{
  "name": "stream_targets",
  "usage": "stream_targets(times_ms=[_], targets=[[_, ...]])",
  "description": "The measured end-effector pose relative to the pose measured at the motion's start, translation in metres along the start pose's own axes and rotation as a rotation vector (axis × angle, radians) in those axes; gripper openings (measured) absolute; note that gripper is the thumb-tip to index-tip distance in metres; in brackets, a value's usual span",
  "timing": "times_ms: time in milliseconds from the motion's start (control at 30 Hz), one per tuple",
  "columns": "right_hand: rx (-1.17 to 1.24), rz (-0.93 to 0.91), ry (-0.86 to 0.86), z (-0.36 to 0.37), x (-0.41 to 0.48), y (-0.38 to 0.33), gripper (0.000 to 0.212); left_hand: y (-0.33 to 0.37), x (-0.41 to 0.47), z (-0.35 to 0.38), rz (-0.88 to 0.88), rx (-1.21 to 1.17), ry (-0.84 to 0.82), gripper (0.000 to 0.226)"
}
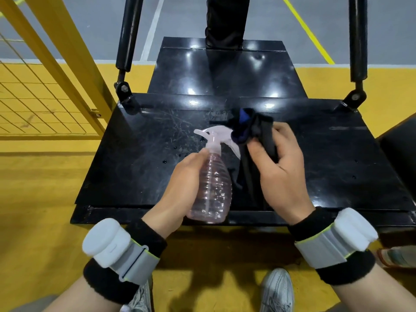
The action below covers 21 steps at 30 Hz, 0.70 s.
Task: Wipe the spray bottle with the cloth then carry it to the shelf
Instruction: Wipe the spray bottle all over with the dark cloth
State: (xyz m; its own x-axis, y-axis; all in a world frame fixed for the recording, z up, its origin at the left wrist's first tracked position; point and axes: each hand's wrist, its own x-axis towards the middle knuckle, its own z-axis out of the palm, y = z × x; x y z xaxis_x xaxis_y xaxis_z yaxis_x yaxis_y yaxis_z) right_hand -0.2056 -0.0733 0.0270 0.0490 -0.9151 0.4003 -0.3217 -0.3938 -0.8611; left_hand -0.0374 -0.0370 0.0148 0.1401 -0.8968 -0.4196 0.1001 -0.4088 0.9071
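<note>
Bottle: clear ribbed plastic spray bottle point(212, 188) with pale pink trigger head, tilted above the scratched black metal bench point(135, 154).
Left hand point(180, 188): fingers wrapped round the bottle's body.
Right hand point(281, 170): fingers clamped on the black-and-blue cloth point(252, 136), touching the trigger head.

Left hand point(186, 188) and right hand point(283, 176): bare, with no sleeves on the forearms. Each wrist wears a grey strap edged in yellow-green (left strap point(137, 262), right strap point(322, 246)) carrying a white, rounded, matte pod (left pod point(105, 242), right pod point(355, 228)); black terry band shows on both sides of each strap (left band point(146, 235), right band point(344, 269)). Feet: grey-and-white knit trainers, left shoe point(139, 298) and right shoe point(278, 291), with laces visible on the right one.
</note>
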Motion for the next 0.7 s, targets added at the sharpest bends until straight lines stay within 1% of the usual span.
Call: stream_targets(times_ms=[67, 133, 167, 200, 233, 300, 333, 367, 400, 467, 500, 567, 600, 700], targets=[[-0.011, -0.053, -0.122, 0.005, -0.009, -0.007, 0.025, 0.002, 0.002, 0.000, -0.043, -0.107, 0.046, 0.033], [-0.144, -0.085, -0.281, 0.013, -0.020, -0.007, 0.041, 0.001, 0.005, 0.000, -0.049, -0.135, 0.098, 0.034], [-0.211, -0.058, -0.357, 0.016, -0.024, -0.006, 0.050, 0.001, 0.005, 0.000, -0.055, -0.132, 0.117, 0.037], [-0.246, 0.001, -0.419, 0.019, -0.027, -0.004, 0.053, -0.001, 0.005, -0.001, -0.054, -0.121, 0.131, 0.037], [-0.229, 0.085, -0.453, 0.021, -0.028, -0.003, 0.048, -0.003, 0.005, -0.002, -0.034, -0.099, 0.141, 0.035], [-0.087, 0.281, -0.451, 0.025, -0.023, -0.003, 0.021, -0.005, 0.005, -0.003, 0.054, -0.046, 0.130, 0.029], [-0.007, 0.371, -0.452, 0.026, -0.020, -0.003, 0.017, -0.007, 0.005, -0.003, 0.091, -0.007, 0.115, 0.030], [0.060, 0.444, -0.460, 0.025, -0.018, -0.002, 0.019, -0.008, 0.004, -0.002, 0.117, 0.032, 0.106, 0.031], [0.097, 0.485, -0.482, 0.025, -0.017, 0.000, 0.017, -0.010, 0.005, -0.001, 0.130, 0.061, 0.109, 0.032], [0.096, 0.449, -0.490, 0.027, -0.022, -0.001, 0.008, -0.014, 0.008, -0.001, 0.122, 0.088, 0.124, 0.032], [0.073, 0.403, -0.465, 0.027, -0.025, -0.002, 0.012, -0.015, 0.010, 0.000, 0.102, 0.085, 0.128, 0.031], [0.048, 0.321, -0.388, 0.026, -0.030, -0.005, 0.030, -0.013, 0.012, 0.002, 0.053, 0.041, 0.148, 0.032], [0.049, 0.289, -0.360, 0.025, -0.030, -0.008, 0.035, -0.010, 0.012, 0.002, 0.026, 0.001, 0.160, 0.033], [0.020, 0.163, -0.330, 0.019, -0.030, -0.012, 0.035, -0.007, 0.011, -0.001, -0.058, -0.136, 0.152, 0.030]])
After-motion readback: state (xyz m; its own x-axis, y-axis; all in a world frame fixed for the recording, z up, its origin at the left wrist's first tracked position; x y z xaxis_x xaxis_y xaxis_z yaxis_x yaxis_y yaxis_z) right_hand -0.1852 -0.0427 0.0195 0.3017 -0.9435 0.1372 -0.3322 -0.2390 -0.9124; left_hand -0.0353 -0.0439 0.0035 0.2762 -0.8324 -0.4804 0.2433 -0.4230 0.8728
